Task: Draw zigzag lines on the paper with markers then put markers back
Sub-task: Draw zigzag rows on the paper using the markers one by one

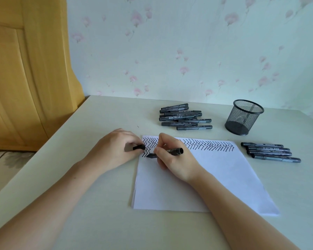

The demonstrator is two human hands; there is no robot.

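Nearest the head camera, two bare forearms reach over the counter [101, 222] to the white paper [215, 186]. The right hand [172, 159] is curled around an uncapped black marker [167, 152], its tip at the sheet's upper left, apparently starting a second zigzag row under the finished one. The left hand [116, 148] pinches the cap [139, 147] at the paper's edge. Drawing is in hand; next comes carrying the row rightward. Other markers lie in a pile [184, 117] and a row [269, 152], with the mesh pen cup [243, 117] between them.
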